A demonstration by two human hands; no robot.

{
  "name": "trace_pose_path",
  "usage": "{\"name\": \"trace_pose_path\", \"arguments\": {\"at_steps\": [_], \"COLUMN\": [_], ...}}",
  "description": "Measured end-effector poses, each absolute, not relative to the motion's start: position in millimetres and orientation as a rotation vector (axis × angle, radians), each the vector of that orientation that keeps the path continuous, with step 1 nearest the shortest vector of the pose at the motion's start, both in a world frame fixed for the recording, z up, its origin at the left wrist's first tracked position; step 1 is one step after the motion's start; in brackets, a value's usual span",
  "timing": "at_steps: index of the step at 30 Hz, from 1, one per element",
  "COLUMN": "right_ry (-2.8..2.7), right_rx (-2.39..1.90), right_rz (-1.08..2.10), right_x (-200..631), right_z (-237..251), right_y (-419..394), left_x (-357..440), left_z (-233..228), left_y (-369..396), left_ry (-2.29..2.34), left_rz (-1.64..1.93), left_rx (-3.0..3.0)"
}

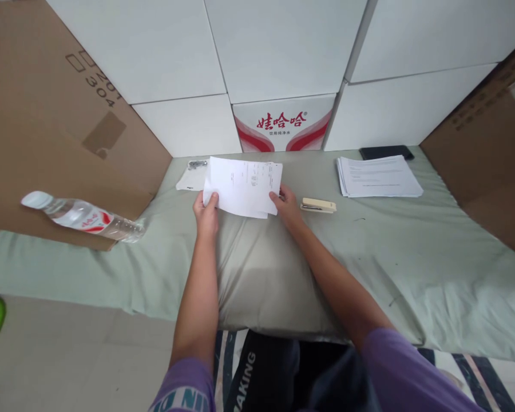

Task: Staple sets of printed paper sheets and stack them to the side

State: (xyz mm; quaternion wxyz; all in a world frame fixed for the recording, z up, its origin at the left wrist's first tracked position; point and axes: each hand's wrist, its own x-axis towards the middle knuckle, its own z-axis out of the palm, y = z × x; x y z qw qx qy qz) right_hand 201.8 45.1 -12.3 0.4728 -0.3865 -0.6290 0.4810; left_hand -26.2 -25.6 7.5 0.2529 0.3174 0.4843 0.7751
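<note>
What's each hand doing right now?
Left hand: closed on the sheets of paper, left edge.
Right hand: closed on the same sheets, right edge.

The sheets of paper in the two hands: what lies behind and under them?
Behind the sheets of paper, held by the left hand and right hand, lie a white sheet and a metal clip. Under them is the green cloth. Anything else beneath is hidden.

Both bare forearms reach from bottom centre toward frame middle. Left hand (pixel 206 213) grip closed, thumb on top. Right hand (pixel 286 205) grip closed, fingers curled.
</note>
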Motion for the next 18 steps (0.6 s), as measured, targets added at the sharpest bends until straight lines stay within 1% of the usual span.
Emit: {"name": "trace_pose_path", "arguments": {"at_steps": [4, 7, 10, 12, 15, 18], "right_ry": [-1.390, -1.347, -1.323, -1.346, -1.419, -1.480], "right_rx": [-0.738, -0.630, -0.636, -0.642, -0.636, -0.653], "right_rz": [1.302, 1.449, 1.524, 1.477, 1.298, 1.150], "right_x": [206, 210, 217, 223, 237, 257], "right_z": [0, 5, 12, 22, 39, 44], "right_y": [46, 49, 52, 53, 47, 34], "left_x": [-24, -23, -27, -34, -43, -41], "left_z": [20, 20, 13, 7, 0, -2], "left_y": [-36, -37, -32, -27, -21, -17], "left_ry": [1.108, 1.101, 1.118, 1.169, 1.270, 1.252], "left_rz": [2.051, 1.973, 1.966, 2.007, 2.069, 1.971], "left_rx": [0.944, 0.947, 0.989, 1.062, 1.225, 1.359]}}
